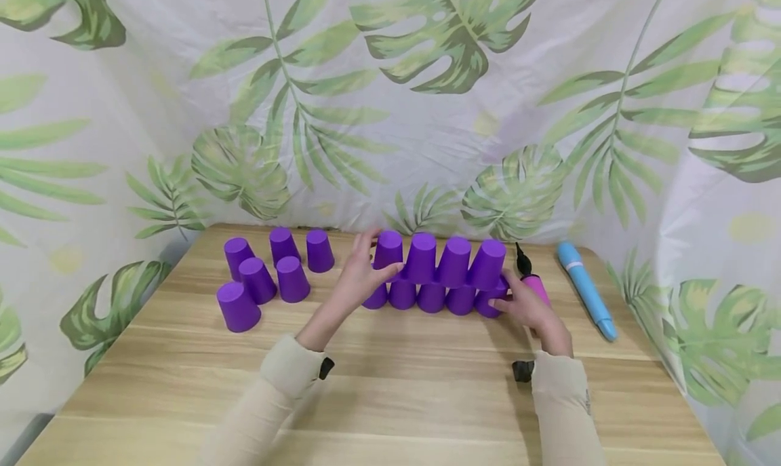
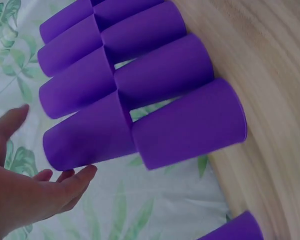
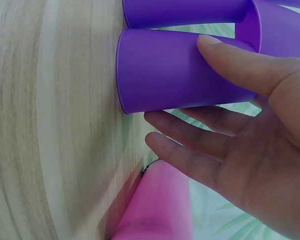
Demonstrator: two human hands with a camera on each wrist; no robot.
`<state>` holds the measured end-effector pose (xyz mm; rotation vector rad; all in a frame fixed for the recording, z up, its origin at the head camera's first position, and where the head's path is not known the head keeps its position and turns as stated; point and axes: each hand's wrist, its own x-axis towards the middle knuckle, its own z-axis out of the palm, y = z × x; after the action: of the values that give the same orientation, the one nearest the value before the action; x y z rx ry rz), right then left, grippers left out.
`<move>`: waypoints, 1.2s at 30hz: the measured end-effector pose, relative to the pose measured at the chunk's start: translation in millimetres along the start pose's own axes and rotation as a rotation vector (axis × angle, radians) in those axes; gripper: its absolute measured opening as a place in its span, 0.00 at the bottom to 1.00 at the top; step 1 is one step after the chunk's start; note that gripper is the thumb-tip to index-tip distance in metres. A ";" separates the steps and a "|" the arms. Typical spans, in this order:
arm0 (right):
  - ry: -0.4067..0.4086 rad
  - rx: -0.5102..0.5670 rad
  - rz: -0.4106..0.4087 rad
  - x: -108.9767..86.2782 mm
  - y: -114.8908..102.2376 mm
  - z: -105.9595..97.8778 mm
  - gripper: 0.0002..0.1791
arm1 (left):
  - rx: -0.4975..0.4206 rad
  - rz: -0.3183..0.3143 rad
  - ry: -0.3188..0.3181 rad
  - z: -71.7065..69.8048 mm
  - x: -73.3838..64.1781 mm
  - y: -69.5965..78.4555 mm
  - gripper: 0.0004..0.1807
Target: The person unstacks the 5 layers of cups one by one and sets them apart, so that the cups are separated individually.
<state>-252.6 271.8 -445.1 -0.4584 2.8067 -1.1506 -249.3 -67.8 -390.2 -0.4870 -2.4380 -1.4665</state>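
cups [image 1: 436,276] stand two rows high near the worktop [image 1: 390,384] far edge, both hands [image 1: 360,283] open at the ends, six loose cups [image 1: 262,276] left.

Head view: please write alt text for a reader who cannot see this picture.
Two hands steady a two-tier wall of upturned purple cups on a wooden table: the left hand touches its left end, the right hand its bottom right cup. Six loose purple cups stand left; a pink pump and a blue pump lie right.
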 end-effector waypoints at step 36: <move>0.013 0.001 -0.002 1.1 3.3 -1.8 0.35 | 0.171 -0.234 0.347 -77.0 -34.0 -49.9 0.32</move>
<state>-254.8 274.9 -446.0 -0.4557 2.8172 -1.1592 -235.3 -163.1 -407.8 0.0867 -2.3646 -1.2792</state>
